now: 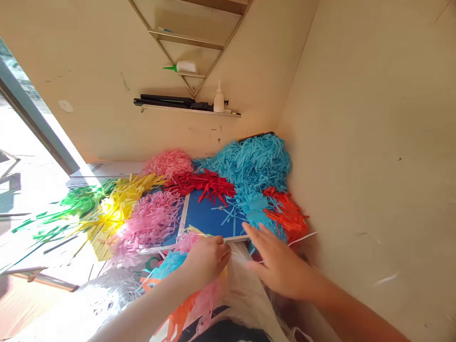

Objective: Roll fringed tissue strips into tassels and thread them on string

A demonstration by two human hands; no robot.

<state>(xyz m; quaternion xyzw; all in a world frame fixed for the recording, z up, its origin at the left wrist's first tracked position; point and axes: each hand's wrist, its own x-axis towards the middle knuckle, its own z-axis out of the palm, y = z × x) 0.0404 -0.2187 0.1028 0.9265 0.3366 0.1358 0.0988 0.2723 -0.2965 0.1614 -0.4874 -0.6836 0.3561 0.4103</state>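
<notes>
My left hand [208, 259] is closed in a pinch at the table's front edge, on what looks like a thin white string [302, 238]. Multicoloured fringed paper strips [206, 297], in pink, orange and blue, hang below that hand; how they join the string is hidden. To the right, my right hand [270, 261] is open, fingers stretched out and thumb apart, with the string passing by it. Just beyond are a blue fringed paper bunch [254, 204] and an orange-red one [288, 213].
On the blue tabletop [206, 216] lie red [210, 185], pink [153, 218], yellow [121, 202] and green [83, 199] paper fringes. A large blue fringe heap [256, 159] fills the back corner. Glue bottles [219, 100] stand on wall shelves. A wall [374, 166] rises close on the right.
</notes>
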